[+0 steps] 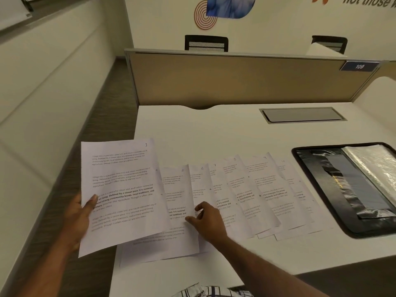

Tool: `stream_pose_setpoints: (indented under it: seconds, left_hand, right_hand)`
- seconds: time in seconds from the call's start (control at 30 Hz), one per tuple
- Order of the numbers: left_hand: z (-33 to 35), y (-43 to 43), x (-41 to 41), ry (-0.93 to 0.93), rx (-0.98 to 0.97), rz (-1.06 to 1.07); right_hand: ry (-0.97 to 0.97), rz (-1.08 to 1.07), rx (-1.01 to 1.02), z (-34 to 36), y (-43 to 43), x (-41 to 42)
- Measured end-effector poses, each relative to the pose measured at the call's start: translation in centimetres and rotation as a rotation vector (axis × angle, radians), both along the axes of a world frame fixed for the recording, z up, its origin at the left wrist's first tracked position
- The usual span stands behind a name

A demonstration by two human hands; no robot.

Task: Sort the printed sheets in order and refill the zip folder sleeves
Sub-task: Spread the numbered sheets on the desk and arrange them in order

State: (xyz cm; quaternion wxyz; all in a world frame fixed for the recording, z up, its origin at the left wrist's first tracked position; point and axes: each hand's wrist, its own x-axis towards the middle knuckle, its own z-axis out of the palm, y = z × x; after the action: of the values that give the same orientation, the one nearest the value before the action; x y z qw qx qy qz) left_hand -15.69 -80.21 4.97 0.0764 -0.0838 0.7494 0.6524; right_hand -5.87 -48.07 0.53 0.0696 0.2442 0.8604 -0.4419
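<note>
Left grip (82,215) is closed on the left edge of a white printed sheet marked 1 (122,185), thumb on top and fingers hidden beneath, holding it raised and tilted above the near-left corner of the smooth white surface (214,129); whether more pages lie under it in the hand cannot be told. Right grip (209,221) pinches the lower right edge of the white sheet marked 5 (175,189), which lies at the left end of a fanned, overlapping row of numbered paper sheets (257,189) running up to 10 towards the right. Beyond that row an open black zip folder (342,185) lies flat, its glossy clear plastic sleeves (372,166) stacked on the right half. The paper looks thin, light and limp: the raised page already bows, so it probably wants support along an edge or from below rather than at one corner. Overlapped pages are likely to slide on each other and on the slick surface, so each is best pinched at a free edge. The sleeves look slippery and floppy, and their mouths may need spreading with the other hand.
</note>
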Motion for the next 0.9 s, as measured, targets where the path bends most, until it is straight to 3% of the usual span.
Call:
stream_pose_setpoints:
  seconds: [0.1, 0.23, 0.33, 0.43, 0.57, 0.9]
  left_hand:
    - [-0.4, 0.1, 0.0, -0.022, 0.017, 0.013]
    - [-0.3, 1.0, 0.4, -0.023, 0.053, 0.006]
    - [-0.4, 2.0, 0.8, -0.012, 0.082, 0.007]
    - [-0.7, 3.0, 1.1, -0.023, 0.085, -0.008]
    - [-0.8, 4.7, 1.6, -0.030, 0.083, -0.054]
    - [-1.0, 8.1, 2.3, -0.065, 0.130, -0.067]
  right_hand:
    - [0.019, 0.025, 0.200, 0.4, 0.6, 0.3]
    - [0.045, -0.007, 0.227, 1.0, 1.7, 0.7]
    - [0.080, 0.000, 0.120, 1.3, 2.3, 0.8]
    - [0.148, 0.019, -0.119, 1.8, 2.0, 0.4]
    - [0.078, 0.079, -0.368, 3.2, 1.2, -0.1]
    - [0.037, 0.025, -0.371, 2.9, 2.2, 0.0]
